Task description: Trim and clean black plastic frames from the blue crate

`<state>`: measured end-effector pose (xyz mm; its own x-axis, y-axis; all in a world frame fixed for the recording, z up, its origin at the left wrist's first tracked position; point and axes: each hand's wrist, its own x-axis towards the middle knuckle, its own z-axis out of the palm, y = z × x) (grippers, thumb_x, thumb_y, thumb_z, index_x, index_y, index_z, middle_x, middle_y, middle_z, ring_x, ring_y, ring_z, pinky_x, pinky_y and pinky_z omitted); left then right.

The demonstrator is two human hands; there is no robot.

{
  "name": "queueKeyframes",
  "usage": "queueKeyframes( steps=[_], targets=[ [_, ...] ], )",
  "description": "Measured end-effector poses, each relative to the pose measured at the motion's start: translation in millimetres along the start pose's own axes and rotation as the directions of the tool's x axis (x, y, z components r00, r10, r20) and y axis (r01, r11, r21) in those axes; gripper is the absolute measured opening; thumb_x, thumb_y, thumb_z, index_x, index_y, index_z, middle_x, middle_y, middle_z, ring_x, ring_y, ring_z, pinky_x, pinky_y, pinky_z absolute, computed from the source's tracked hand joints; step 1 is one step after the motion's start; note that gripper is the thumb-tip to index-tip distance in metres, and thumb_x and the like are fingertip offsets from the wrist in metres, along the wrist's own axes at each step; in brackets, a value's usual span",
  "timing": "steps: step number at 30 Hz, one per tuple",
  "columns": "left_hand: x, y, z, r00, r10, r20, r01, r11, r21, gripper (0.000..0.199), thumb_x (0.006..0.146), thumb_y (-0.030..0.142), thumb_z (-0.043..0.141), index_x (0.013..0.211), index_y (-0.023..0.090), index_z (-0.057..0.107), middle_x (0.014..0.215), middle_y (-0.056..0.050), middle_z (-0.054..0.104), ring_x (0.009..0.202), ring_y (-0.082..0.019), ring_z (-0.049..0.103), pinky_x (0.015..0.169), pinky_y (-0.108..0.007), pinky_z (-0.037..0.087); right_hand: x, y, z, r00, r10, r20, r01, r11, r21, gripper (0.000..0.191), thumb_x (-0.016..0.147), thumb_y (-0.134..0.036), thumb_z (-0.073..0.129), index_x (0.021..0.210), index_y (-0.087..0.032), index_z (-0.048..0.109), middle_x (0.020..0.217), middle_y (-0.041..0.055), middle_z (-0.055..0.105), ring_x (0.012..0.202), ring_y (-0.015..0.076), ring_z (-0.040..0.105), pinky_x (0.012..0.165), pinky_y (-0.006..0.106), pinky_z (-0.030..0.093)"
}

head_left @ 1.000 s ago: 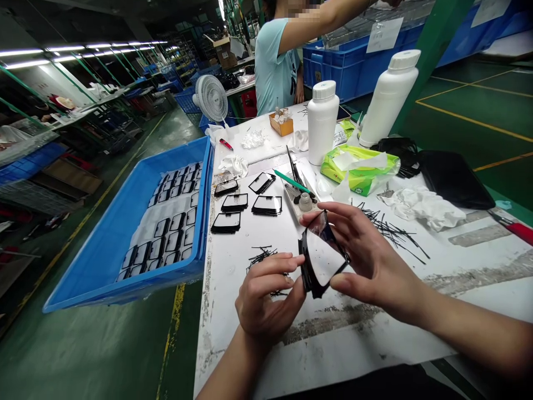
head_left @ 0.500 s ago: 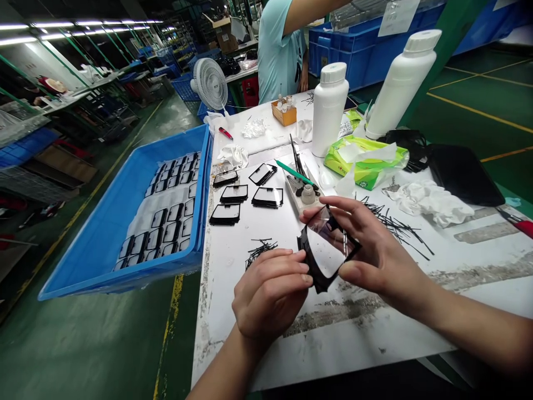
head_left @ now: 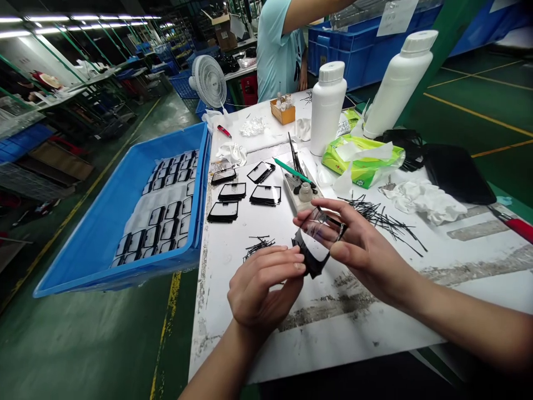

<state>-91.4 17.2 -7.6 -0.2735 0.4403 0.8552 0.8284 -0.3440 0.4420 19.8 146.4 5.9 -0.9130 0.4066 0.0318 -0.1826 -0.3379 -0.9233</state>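
Observation:
Between my hands, tilted above the table, is a clear glass panel with a black border (head_left: pixel 315 248); its lower left edge looks thick, like several panels together. My right hand (head_left: pixel 366 250) grips it by the edges, thumb on the near side and fingers on the far side. My left hand (head_left: pixel 266 289) has its curled fingers against the left edge; its thumb is partly hidden. Beyond, small stacks of similar panels (head_left: pixel 265 195) lie on the white table (head_left: pixel 233 311). Thin black strips (head_left: pixel 259 246) lie left of the panel, with a larger heap (head_left: pixel 385 222) to the right.
A blue bin (head_left: pixel 95 222) holding rows of panels stands at the left. Behind my hands are a tray of tools (head_left: pixel 297 200), a green pen (head_left: pixel 291 169), white bottles (head_left: pixel 328 108), a green wipes pack (head_left: pixel 362 161) and crumpled cloth (head_left: pixel 425 200). A person (head_left: pixel 278 50) is across the table.
The panel has tipped, so its face looks narrower, and both hands have shifted slightly left with it. The whole view has also moved a little.

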Motion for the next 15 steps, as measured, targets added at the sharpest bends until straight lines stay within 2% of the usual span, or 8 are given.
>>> queueKeyframes(
  steps=[5, 15],
  targets=[
    [-0.3, -0.1, 1.5, 1.000, -0.009, -0.013, 0.009, 0.999, 0.038, 0.038, 0.059, -0.009, 0.070, 0.088, 0.013, 0.062, 0.083, 0.001, 0.069, 0.079, -0.015, 0.067, 0.071, -0.030, 0.059, 0.6, -1.5, 1.0, 1.000, 0.020, -0.007, -0.020, 0.999, 0.030, 0.057, 0.077, -0.034, 0.071, 0.122, -0.024, 0.037, 0.130, 0.0098, 0.047, 0.125, 0.0207, 0.045, 0.103, 0.036, 0.043],
    [0.4, -0.8, -0.3, 1.000, 0.023, 0.001, -0.024, 0.999, 0.045, 0.036, 0.057, -0.008, 0.071, 0.086, 0.011, 0.063, 0.084, -0.003, 0.069, 0.078, -0.017, 0.068, 0.073, -0.033, 0.059, 1.7, 0.5, -0.2, 0.999, 0.046, 0.007, -0.046, 0.997, 0.062, 0.055, 0.078, -0.036, 0.069, 0.122, -0.024, 0.037, 0.131, 0.0101, 0.047, 0.124, 0.0199, 0.045, 0.102, 0.034, 0.043]
  ],
)
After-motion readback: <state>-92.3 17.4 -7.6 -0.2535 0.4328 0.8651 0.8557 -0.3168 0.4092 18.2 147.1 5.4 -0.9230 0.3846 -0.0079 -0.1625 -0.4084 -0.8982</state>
